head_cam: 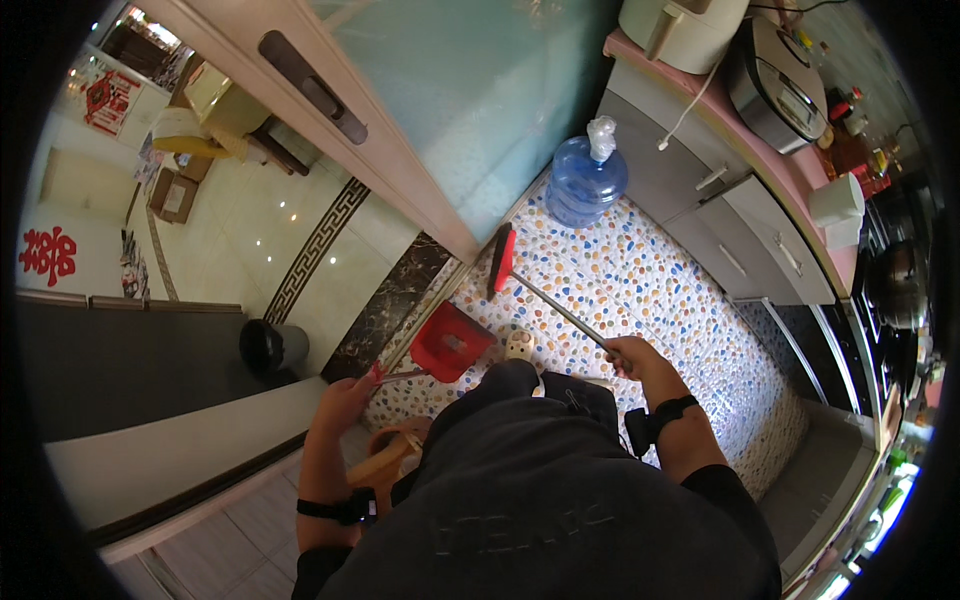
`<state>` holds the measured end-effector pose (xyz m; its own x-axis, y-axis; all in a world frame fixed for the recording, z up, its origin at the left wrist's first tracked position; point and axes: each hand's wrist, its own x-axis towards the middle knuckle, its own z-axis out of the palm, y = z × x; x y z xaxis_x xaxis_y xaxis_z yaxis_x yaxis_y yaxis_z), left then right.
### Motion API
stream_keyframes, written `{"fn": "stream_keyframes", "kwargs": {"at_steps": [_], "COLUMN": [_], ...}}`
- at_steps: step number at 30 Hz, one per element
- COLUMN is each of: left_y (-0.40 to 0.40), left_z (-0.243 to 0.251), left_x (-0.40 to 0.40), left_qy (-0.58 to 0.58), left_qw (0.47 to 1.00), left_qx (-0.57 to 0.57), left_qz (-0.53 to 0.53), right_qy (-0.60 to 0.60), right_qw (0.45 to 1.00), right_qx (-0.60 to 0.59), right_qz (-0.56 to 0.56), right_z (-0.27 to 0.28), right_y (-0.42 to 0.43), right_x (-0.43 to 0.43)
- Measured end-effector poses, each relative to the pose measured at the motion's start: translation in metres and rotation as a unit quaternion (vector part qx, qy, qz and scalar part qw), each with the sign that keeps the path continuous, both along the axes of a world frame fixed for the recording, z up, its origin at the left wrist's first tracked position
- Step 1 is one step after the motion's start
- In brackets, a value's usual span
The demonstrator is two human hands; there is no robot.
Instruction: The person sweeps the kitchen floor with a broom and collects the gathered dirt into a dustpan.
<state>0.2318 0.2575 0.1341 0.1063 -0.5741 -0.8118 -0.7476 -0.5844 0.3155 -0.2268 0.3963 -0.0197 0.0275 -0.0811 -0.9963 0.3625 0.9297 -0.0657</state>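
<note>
My right hand (634,356) is closed around the grey handle of a broom with a red head and dark bristles (503,261). The bristles rest on the pebble-patterned floor beside the door frame. At the left, my left hand (351,397) grips the thin handle of a red plastic dustpan (451,341). The pan lies on the floor near the door track, apart from the broom head; a small pale patch shows inside it, too unclear to name. A light-coloured shoe (519,345) shows between the pan and the broom handle.
A blue water jug (586,184) stands by the frosted glass door (465,112). Grey cabinets (652,150) line the right side, under a rice cooker (780,86). A black-lined bin (274,346) is beyond the threshold, and an orange container (379,465) sits below my left hand.
</note>
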Motion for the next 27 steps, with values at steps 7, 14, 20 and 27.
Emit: {"fn": "stream_keyframes", "kwargs": {"at_steps": [7, 14, 20, 27], "left_y": [-0.037, -0.08, -0.112, -0.095], "left_z": [-0.006, -0.019, -0.05, -0.077], "left_x": [-0.04, -0.1, -0.171, -0.279], "left_qy": [0.015, 0.046, 0.181, 0.223], "left_qw": [0.997, 0.977, 0.94, 0.909], "left_qx": [0.054, 0.037, 0.021, 0.127], "left_qz": [-0.054, -0.206, -0.289, -0.329], "right_qy": [0.049, 0.067, 0.052, 0.223], "right_qw": [0.984, 0.941, 0.91, 0.877], "right_qx": [0.057, 0.119, 0.075, 0.026], "right_qz": [-0.163, -0.309, -0.404, -0.424], "right_z": [0.011, 0.036, 0.033, 0.095], "right_y": [0.09, 0.185, 0.234, 0.235], "right_x": [-0.048, -0.054, -0.025, -0.026]}}
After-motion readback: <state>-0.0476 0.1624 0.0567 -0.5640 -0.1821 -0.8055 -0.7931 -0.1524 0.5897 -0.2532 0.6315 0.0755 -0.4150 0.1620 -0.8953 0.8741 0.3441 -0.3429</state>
